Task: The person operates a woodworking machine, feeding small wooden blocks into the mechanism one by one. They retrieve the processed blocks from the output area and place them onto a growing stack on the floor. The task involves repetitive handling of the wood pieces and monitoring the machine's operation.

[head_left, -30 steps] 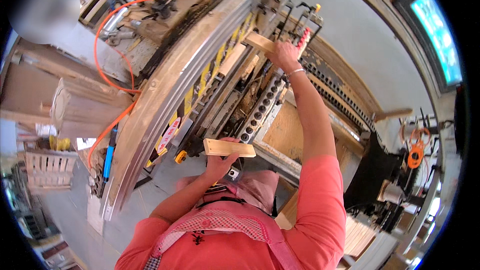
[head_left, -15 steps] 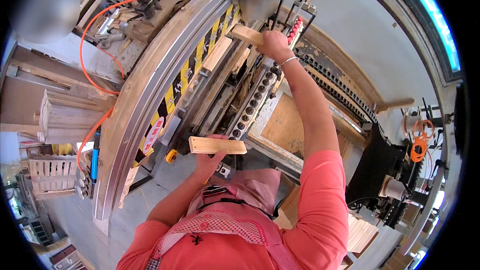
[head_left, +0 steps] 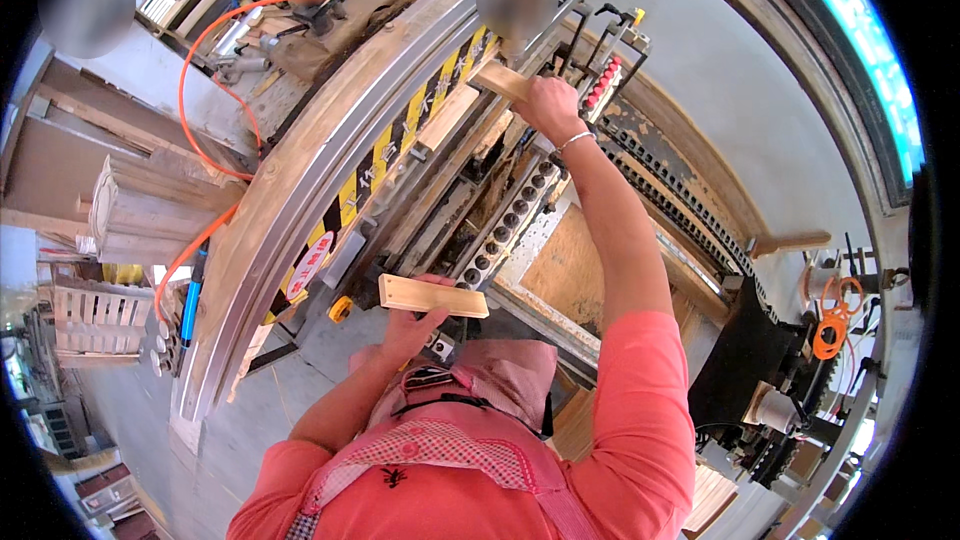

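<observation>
My left hand (head_left: 408, 333) is closed around a light-coloured wooden block (head_left: 432, 297), held level in front of my apron. Its fingers wrap the underside and the far edge. My right arm is stretched far forward over a woodworking machine (head_left: 505, 230). At its end, my right hand (head_left: 553, 106) grips the near end of a second wooden block (head_left: 503, 81); part of that block is covered by the fingers. A third wooden piece (head_left: 448, 118) lies on the machine beside the striped rail, just left of the second block.
A curved-looking metal and wood rail (head_left: 300, 165) with yellow-black striping runs along the left. An orange hose (head_left: 183, 110) loops over the cluttered bench. Round black fittings (head_left: 513, 207) line the machine, with red knobs (head_left: 602, 83) beyond. Stacked boards (head_left: 150, 205) stand at far left.
The whole view has shifted slightly with my head. Both hands keep hold of their wooden blocks, and neither has clearly moved relative to the machine.
</observation>
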### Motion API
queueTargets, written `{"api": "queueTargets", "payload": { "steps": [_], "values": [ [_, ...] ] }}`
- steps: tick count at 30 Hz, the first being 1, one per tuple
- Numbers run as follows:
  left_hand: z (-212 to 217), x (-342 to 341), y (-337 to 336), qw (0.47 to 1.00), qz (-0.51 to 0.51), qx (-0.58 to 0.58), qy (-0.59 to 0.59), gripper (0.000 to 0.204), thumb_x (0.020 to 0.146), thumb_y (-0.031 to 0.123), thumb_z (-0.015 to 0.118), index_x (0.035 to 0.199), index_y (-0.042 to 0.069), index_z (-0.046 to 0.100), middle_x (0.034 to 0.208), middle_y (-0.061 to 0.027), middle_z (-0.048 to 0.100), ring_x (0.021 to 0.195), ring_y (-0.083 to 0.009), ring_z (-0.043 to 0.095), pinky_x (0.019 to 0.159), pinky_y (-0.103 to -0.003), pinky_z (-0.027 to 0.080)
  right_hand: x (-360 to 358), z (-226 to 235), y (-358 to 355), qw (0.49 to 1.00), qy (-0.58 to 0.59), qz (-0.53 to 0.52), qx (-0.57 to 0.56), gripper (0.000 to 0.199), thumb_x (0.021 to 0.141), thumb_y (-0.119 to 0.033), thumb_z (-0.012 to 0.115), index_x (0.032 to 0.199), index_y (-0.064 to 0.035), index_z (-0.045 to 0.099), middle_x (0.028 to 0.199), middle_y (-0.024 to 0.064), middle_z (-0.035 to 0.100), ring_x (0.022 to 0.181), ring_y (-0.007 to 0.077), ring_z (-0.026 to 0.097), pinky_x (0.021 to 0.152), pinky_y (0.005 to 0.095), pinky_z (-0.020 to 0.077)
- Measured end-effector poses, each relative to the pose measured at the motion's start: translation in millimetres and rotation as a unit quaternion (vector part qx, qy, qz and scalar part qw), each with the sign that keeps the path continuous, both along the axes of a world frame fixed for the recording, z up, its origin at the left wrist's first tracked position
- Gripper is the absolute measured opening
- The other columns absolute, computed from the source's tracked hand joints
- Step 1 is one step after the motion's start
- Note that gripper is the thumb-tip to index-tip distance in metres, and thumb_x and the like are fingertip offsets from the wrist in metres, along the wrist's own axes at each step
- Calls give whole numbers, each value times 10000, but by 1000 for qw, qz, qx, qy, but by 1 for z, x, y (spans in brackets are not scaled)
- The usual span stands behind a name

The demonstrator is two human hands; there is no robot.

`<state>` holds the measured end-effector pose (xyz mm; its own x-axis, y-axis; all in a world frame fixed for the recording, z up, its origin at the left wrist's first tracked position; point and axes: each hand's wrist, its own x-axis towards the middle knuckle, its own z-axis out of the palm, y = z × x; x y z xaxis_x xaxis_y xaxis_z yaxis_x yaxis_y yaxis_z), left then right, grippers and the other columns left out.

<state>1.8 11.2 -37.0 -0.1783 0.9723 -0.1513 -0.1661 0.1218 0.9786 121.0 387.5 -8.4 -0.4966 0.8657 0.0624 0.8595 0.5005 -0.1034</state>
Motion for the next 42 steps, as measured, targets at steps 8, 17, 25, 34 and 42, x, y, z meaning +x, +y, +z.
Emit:
{"api": "queueTargets", "payload": {
  "steps": [8,17,25,34,42],
  "values": [
    [-2,-1,2,1000,9,28,7,378,785,9,620,1137,15,484,1090,-90,577,1016,-162,550,901,-321,437,0,5,3,999,-31,-9,-31,430,679,-396,719,880,-26,630,862,154,657,836,307,641,724,405,517],
    [-11,-1,-1,1000,12,18,4,371,763,-4,634,1111,18,507,1086,-80,580,1008,-153,556,878,-304,449,-6,8,-2,998,-38,-31,-26,379,682,-361,692,891,-46,667,868,159,661,829,308,646,727,395,522],
    [-7,-5,-1,1000,-8,6,-15,355,786,3,625,1119,29,507,1088,-61,583,994,-136,554,831,-295,468,-6,-1,-3,999,3,-38,9,373,674,-364,691,843,-32,668,837,193,658,812,339,644,728,414,520],
    [8,-7,-18,986,53,52,-146,394,840,62,596,1202,25,445,1186,-101,552,1064,-169,539,911,-321,441,-9,6,-4,998,-63,-28,-1,404,680,-415,703,838,-44,672,835,169,666,820,318,651,720,397,526],
    [12,-12,-76,945,121,-29,-303,407,921,150,491,1288,24,370,1277,-167,490,1154,-278,509,953,-390,429,-8,8,-5,998,-45,-36,2,367,687,-370,691,845,-40,675,854,185,663,838,332,647,735,422,523]
  ]
}}
